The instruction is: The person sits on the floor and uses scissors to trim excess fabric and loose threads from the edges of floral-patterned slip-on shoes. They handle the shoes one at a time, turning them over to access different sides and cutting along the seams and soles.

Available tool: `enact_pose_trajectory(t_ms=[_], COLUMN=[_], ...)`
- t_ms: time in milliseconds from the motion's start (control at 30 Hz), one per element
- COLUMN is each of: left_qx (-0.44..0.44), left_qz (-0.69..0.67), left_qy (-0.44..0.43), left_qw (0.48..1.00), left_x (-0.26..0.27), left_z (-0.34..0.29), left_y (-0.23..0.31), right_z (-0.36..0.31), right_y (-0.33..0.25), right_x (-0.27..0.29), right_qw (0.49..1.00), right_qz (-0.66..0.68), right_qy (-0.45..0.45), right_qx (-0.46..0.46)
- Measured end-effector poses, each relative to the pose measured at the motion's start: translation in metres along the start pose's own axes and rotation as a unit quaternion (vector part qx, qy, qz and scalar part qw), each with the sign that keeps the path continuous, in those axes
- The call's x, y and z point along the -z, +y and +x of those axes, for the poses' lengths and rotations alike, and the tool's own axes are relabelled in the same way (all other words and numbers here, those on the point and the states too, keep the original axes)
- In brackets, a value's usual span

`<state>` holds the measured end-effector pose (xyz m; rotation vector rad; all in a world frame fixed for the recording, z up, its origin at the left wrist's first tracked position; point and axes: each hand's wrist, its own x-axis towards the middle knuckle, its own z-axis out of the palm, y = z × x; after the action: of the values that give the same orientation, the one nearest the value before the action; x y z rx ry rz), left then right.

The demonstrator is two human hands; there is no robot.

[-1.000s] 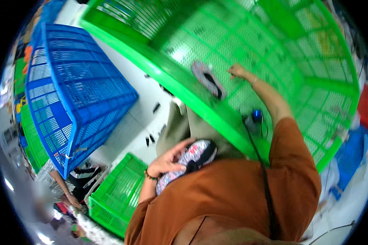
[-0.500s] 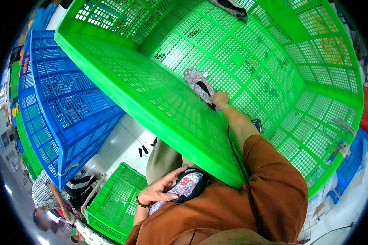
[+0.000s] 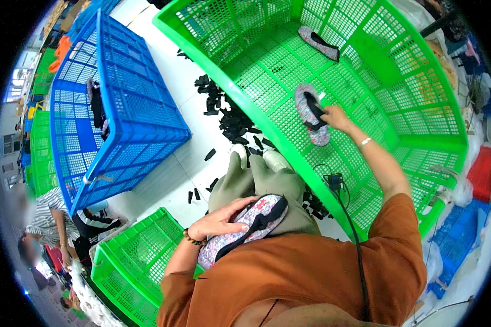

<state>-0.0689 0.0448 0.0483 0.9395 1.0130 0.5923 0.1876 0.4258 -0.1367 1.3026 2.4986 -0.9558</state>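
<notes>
My left hand [image 3: 219,220] is closed on a slipper [image 3: 259,215] with a grey and pink floral pattern and black trim, held against my lap and belly. My right arm reaches over the rim into a large green plastic crate [image 3: 256,122]. There my right hand [image 3: 338,118] pinches the black edging of a second floral slipper [image 3: 320,136]. Whether that slipper touches the crate's bottom I cannot tell. Farther back inside the crate lies a third floral slipper [image 3: 318,43], with no hand on it.
Blue crates [image 3: 142,87] stand to the left, dark items inside one. Many black strips [image 3: 232,122] litter the white floor. A smaller green crate [image 3: 142,245] is at lower left, near a person in a striped shirt [image 3: 52,212]. A black cable [image 3: 360,261] runs over my right side.
I have leaned back, so my legs and the strips on the floor now show. The third slipper has come fully into view. Both hands keep hold of their slippers.
</notes>
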Motion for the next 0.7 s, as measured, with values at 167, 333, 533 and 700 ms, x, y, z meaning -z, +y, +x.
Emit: enact_pose_trajectory(t_ms=[167,333,533,700], left_qx=[-0.035,-0.061,-0.119,-0.039], left_qz=[0.195,0.315,0.298,0.508], left_qy=[-0.013,0.109,-0.044,0.04], left_qw=[0.98,0.941,0.946,0.86], left_x=[-0.031,-0.111,-0.164,-0.171], left_z=[-0.039,-0.046,-0.021,-0.025], left_y=[0.033,0.009,-0.045,-0.023], right_z=[-0.09,-0.198,-0.291,-0.307], right_y=[-0.035,-0.118,-0.184,-0.219], right_x=[0.104,0.157,0.146,0.071], right_qw=[0.972,0.941,0.928,0.929], right_qz=[0.118,0.141,0.129,0.088], right_qy=[0.164,0.213,0.163,0.109], right_qx=[0.119,0.223,0.308,0.344])
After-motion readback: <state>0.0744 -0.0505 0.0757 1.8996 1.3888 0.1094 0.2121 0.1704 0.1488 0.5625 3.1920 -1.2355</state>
